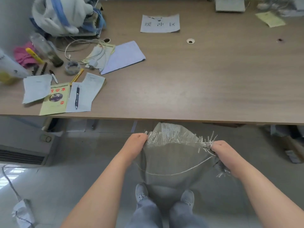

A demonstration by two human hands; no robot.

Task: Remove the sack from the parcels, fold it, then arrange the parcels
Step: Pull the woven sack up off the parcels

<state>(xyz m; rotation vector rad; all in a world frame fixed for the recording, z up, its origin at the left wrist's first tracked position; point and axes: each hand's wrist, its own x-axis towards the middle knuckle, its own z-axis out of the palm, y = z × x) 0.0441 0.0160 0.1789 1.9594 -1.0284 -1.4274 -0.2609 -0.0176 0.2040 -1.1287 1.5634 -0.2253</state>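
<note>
A wide brown table (197, 79) fills the upper half of the view, its near edge running just above the hands. Below that edge, in front of the person's legs, hangs the grey woven sack (172, 162). It is off the table and stretched between the two hands, with its frayed rim uppermost and its body drooping towards the grey shoes (141, 191). The left hand (136, 142) grips one end of the frayed rim and the right hand (222, 148) grips the other, the two well apart, each closed on the cloth. The sack looks slack and empty. No parcels show anywhere in view, so where they lie cannot be told.

Judging from this, the sack is already off the parcels and the fold is the step in hand. The next move calls for bringing the two held ends together, or for laying the sack flat on the bare middle of the table and doubling it there. The weave looks springy, so each crease will likely need pressing down, and the loose strands could catch on the fingers.

Clutter sits at the table's far left: a white plush toy (60, 14), a blue sheet (125, 56), a yellow booklet (55, 99) and a black pen (77, 96) lying on paper. A white printed sheet (160, 23) lies further along
</note>
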